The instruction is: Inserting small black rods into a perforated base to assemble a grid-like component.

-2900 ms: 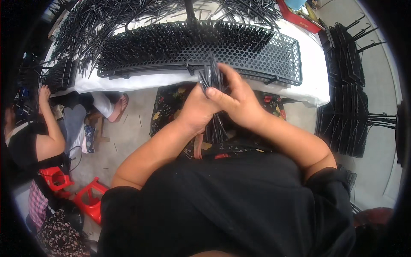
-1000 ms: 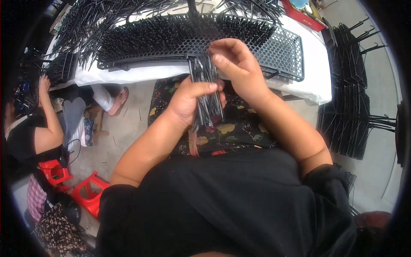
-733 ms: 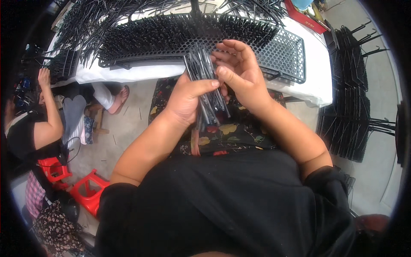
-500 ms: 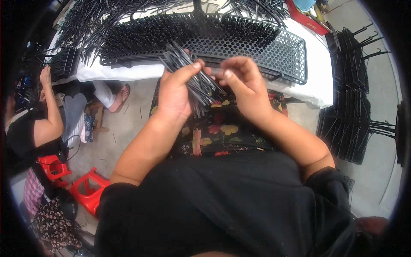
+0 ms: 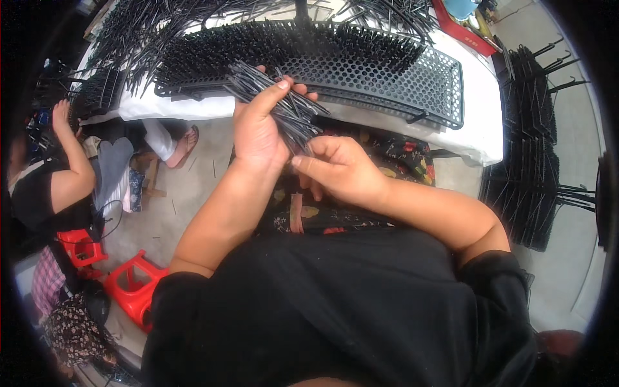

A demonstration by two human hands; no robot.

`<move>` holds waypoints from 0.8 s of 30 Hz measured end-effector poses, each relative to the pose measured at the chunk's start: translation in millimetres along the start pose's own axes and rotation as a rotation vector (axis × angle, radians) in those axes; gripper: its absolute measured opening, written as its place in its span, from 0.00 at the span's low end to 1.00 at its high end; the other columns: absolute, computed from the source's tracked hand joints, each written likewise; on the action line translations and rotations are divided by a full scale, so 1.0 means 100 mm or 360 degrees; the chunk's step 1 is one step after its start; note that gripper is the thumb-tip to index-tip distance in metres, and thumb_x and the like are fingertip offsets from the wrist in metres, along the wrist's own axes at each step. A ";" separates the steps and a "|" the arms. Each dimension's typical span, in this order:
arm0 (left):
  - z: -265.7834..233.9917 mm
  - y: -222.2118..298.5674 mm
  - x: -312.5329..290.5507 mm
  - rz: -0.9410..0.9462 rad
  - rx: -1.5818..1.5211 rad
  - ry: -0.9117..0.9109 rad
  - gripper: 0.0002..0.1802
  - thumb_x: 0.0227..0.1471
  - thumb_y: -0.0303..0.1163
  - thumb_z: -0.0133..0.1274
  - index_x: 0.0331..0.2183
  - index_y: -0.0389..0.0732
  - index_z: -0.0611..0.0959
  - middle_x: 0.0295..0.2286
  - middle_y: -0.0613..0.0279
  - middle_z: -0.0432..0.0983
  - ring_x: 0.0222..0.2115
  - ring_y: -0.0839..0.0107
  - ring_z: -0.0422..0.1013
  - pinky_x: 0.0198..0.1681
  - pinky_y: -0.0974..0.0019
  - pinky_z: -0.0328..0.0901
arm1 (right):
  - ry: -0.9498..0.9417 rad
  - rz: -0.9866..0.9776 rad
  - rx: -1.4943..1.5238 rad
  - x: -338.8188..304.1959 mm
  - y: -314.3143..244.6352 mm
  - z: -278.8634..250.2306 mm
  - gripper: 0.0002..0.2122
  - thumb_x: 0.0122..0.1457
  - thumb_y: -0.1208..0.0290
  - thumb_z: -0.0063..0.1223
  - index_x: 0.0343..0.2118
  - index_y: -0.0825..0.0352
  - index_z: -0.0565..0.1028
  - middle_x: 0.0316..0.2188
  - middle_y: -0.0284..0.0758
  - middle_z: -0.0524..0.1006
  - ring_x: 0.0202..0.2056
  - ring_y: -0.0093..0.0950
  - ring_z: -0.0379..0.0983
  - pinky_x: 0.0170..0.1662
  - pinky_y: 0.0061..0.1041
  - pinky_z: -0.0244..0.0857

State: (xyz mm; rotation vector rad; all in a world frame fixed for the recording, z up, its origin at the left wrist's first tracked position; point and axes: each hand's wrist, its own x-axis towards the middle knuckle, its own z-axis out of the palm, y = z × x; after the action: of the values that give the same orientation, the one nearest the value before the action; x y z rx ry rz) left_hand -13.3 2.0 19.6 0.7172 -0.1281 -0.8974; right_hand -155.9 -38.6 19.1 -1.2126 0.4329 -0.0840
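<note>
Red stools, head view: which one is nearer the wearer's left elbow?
The larger red plastic stool, low in the frame beside the black shirt; the other red stool sits farther left, by the seated co-worker.

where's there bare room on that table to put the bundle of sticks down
Little. Bare white table shows only as a strip right of the perforated black tray and a thin edge before it. The tray's left part and the table's far left are crowded with black sticks. The left hand holds the bundle.

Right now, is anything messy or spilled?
Yes. Loose black sticks lie in a tangled heap on the table behind the tray, pointing every way. A few bits lie on the floor. The left hand holds a splayed bunch.
</note>
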 end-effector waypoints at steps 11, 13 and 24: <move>0.01 -0.02 0.04 0.0062 -0.0028 0.0010 0.27 0.47 0.16 0.52 0.48 0.42 0.63 0.30 0.54 0.73 0.31 0.60 0.73 0.37 0.47 0.73 | -0.0133 0.0291 0.0664 0.06 -0.06 -0.06 0.12 0.61 0.63 0.51 0.30 0.68 0.70 0.23 0.38 0.77 0.17 0.22 0.73 0.18 0.16 0.63; 0.03 -0.02 0.02 0.0070 -0.0033 0.0010 0.29 0.46 0.15 0.52 0.49 0.41 0.61 0.30 0.54 0.71 0.29 0.60 0.73 0.36 0.48 0.74 | -0.0072 0.0292 0.0650 0.07 -0.06 -0.05 0.13 0.62 0.62 0.50 0.32 0.68 0.70 0.23 0.39 0.77 0.17 0.22 0.73 0.17 0.17 0.63; 0.00 -0.07 0.02 -0.0027 0.0095 0.0051 0.25 0.47 0.16 0.52 0.47 0.41 0.64 0.30 0.54 0.73 0.30 0.61 0.74 0.36 0.48 0.74 | -0.0164 0.0550 0.0436 0.08 -0.13 -0.07 0.12 0.66 0.64 0.41 0.31 0.68 0.69 0.19 0.37 0.74 0.13 0.21 0.65 0.15 0.18 0.57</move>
State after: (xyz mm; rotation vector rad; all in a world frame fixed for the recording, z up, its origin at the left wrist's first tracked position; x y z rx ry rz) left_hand -16.8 -1.8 14.6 0.7890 -0.1205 -0.9011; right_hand -148.5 -52.0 27.2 -0.8561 0.5171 0.2094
